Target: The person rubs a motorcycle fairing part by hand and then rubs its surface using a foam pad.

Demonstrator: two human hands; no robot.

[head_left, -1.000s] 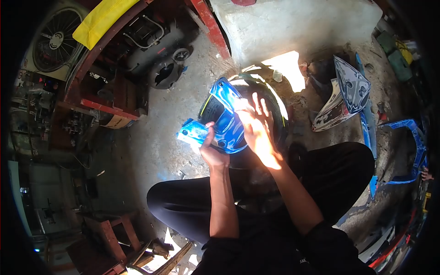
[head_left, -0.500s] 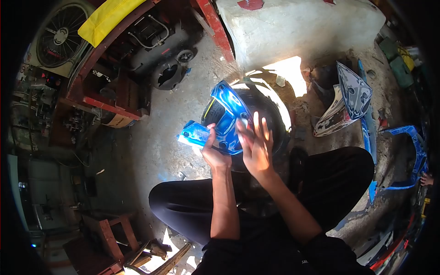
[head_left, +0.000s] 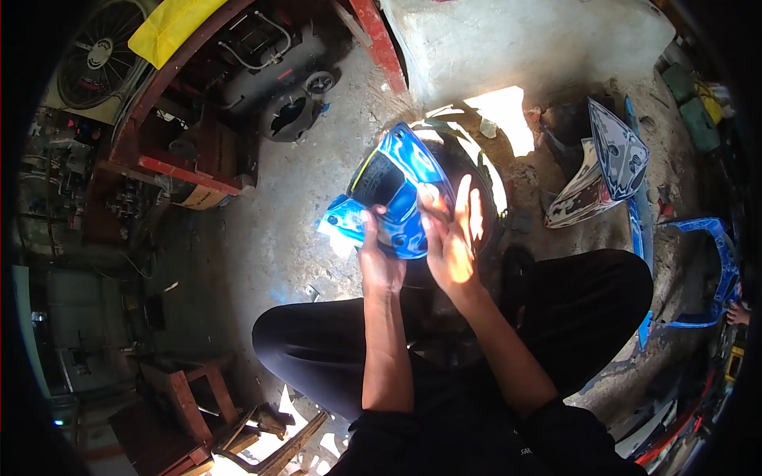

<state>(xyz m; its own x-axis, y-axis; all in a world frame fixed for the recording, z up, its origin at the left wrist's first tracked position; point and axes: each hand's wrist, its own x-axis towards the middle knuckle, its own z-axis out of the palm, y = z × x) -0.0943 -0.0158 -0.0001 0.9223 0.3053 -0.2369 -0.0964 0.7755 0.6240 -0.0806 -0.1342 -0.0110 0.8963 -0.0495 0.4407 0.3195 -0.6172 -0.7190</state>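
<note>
A glossy blue curved panel (head_left: pixel 418 162) with dark holes near its ends is held over a black tyre (head_left: pixel 468 170). My left hand (head_left: pixel 381 258) grips its lower edge, thumb on the top face and the other fingers hidden beneath. Against the panel's right side lies my right hand (head_left: pixel 454 246), some fingers bent onto the surface and others stretched out. Whether it holds anything small cannot be made out. Bright sunlight falls on part of the panel and on my right hand.
Patterned white and dark panels (head_left: pixel 617 155) lie at the right, near a blue frame-shaped part (head_left: pixel 724 262). Another person's hand (head_left: pixel 738 314) shows at the right edge. A red metal frame (head_left: pixel 190 181) and a wooden stool (head_left: pixel 186 404) stand at the left.
The blue panel has shifted slightly up and right and turned a little in my left hand. My right hand has moved down from the panel's upper arm since the earliest frame.
</note>
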